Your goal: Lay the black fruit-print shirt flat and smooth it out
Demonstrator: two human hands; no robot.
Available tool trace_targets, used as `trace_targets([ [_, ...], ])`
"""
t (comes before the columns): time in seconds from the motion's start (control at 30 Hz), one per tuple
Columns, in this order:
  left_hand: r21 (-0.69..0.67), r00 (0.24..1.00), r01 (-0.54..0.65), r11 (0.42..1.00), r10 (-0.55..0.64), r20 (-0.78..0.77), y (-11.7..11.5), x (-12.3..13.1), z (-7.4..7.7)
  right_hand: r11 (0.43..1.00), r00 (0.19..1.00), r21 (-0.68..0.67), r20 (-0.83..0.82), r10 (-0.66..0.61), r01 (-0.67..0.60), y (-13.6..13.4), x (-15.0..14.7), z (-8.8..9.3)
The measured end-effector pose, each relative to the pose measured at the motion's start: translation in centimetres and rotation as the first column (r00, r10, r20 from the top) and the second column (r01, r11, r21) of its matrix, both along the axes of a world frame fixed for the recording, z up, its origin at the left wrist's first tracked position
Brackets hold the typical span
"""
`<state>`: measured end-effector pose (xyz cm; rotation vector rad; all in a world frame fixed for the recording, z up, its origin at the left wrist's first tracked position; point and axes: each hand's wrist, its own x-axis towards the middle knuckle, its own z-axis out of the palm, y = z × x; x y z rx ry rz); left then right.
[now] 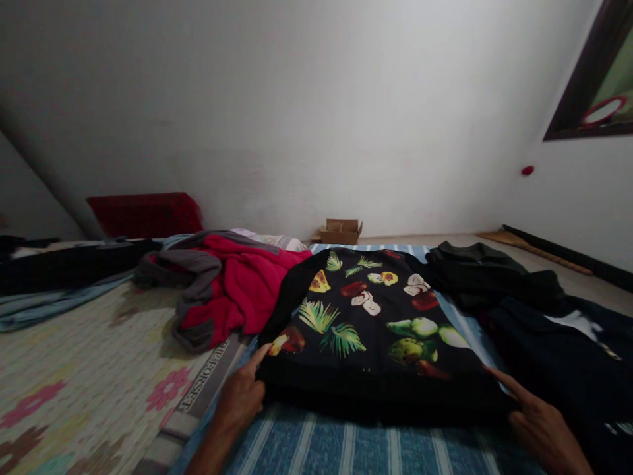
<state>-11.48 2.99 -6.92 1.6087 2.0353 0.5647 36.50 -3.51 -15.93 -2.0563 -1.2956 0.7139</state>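
Note:
A black sweatshirt (376, 323) printed with fruit and green leaves lies spread on a blue striped sheet (341, 448), its wide black hem toward me. At the hem's left corner, my left hand (242, 389) is closed on the cloth, index finger along the edge. My right hand (539, 415) grips the right corner the same way. The hem's underside and the cloth inside my fingers are hidden.
Left of the sweatshirt lies a red and grey garment (242, 284) on a flowered quilt (99, 382). Dark folded clothes (534, 330) lie on the right. By the wall stand a small cardboard box (342, 231) and a dark red box-like object (146, 214).

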Motion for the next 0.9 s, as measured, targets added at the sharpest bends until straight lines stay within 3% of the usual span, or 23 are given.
trace_targets([
  [0.23, 0.032, 0.997, -0.073, 0.997, 0.073, 0.006, -0.6, -0.5, -0.2, 0.999, 1.000, -0.049, -0.012, -0.014, 0.013, -0.8, -0.1, 0.3],
  [0.4, 0.059, 0.997, 0.019, 0.998, -0.014, -0.079, -0.6, -1.0, -1.6, 0.996, 1.000, -0.094, 0.000, 0.000, 0.000, -1.0, -0.7, 1.2],
  [0.53, 0.048, 0.997, 0.083, 0.995, -0.082, -0.015, -0.8, -1.5, -2.3, 0.991, 0.985, -0.061, 0.118, 0.125, -0.119, -1.4, 0.0, 0.3],
  [0.63, 0.045, 0.993, 0.113, 0.993, -0.114, 0.011, -1.0, -1.3, -1.9, 0.968, 0.933, -0.045, 0.260, 0.248, -0.245, -2.1, 1.6, -1.1],
  [0.7, 0.033, 0.989, 0.133, 0.991, -0.135, 0.062, -1.2, -1.2, -1.5, 0.962, 0.905, -0.073, 0.329, 0.271, -0.262, -2.6, 2.4, -1.3],
  [0.8, -0.015, 0.969, 0.181, 0.983, -0.176, 0.170, -1.7, -1.3, -0.8, 0.956, 0.864, -0.013, 0.425, 0.270, -0.292, -2.5, 1.2, 0.8],
  [0.9, -0.044, 0.947, 0.238, 0.970, -0.222, 0.234, -1.9, -2.3, -0.3, 0.907, 0.817, 0.130, 0.500, 0.289, -0.401, -1.1, -3.7, 5.2],
])
